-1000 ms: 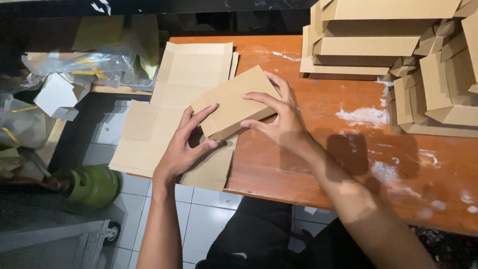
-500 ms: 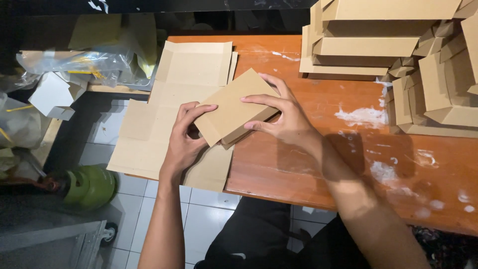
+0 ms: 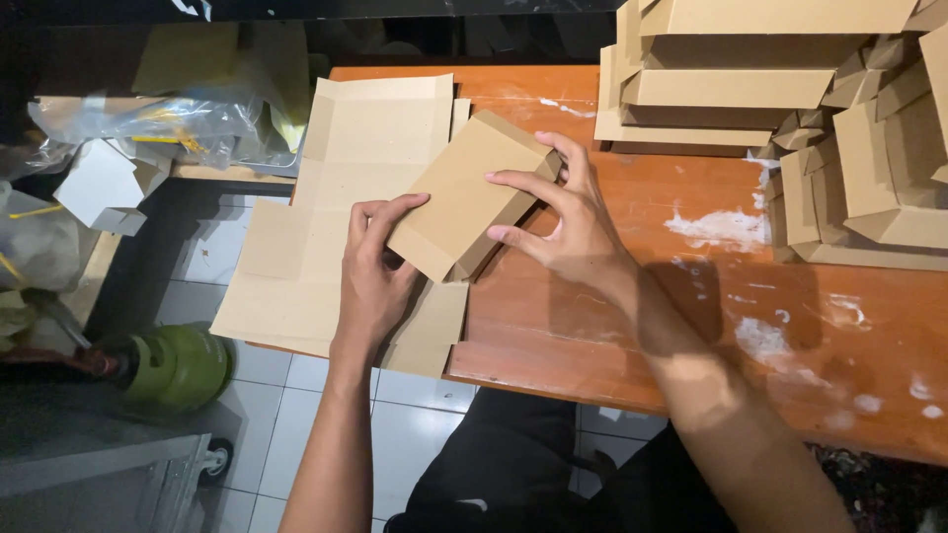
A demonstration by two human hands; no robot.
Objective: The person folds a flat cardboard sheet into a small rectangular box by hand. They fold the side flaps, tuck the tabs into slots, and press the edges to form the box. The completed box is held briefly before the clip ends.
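Orange tabletop (image 3: pixel 612 326), paint-smeared, folded boxes (image 3: pixel 750 89) piled at the back. Both hands pinch a half-folded cardboard box (image 3: pixel 464 202) over a flat blank (image 3: pixel 346 197) — left hand (image 3: pixel 375 276) at its near corner, right hand (image 3: pixel 563 222) across the far edge. Looks light, stiff, easily creased — best held by the edges.

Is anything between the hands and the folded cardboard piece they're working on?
Nothing visible: the left hand and right hand both touch the folded cardboard piece directly, one at each end. It sits above a flat cardboard sheet on the wooden table.
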